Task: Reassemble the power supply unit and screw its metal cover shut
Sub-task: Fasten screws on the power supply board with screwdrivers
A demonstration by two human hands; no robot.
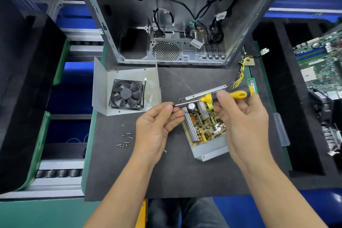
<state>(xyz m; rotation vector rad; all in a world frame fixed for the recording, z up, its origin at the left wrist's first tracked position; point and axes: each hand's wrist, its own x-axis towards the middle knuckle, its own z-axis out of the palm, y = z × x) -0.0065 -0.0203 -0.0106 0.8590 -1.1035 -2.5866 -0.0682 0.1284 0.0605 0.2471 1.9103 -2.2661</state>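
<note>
- Right hand [242, 116] grips the yellow-and-black screwdriver [218, 97] by its handle, fingers curled round it, level above the open power supply unit [205, 129].
- Left hand [157, 126] pinches the screwdriver's metal tip between thumb and fingers.
- Power supply unit sits right of the desk's [175, 176] centre, circuit board exposed.
- Metal cover [125, 90], fan inside, lies near the left edge.
- Loose screws [125, 139] are scattered in front of the cover.

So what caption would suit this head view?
Right hand grips a screwdriver; left hand pinches its tip above the open power supply.
</note>
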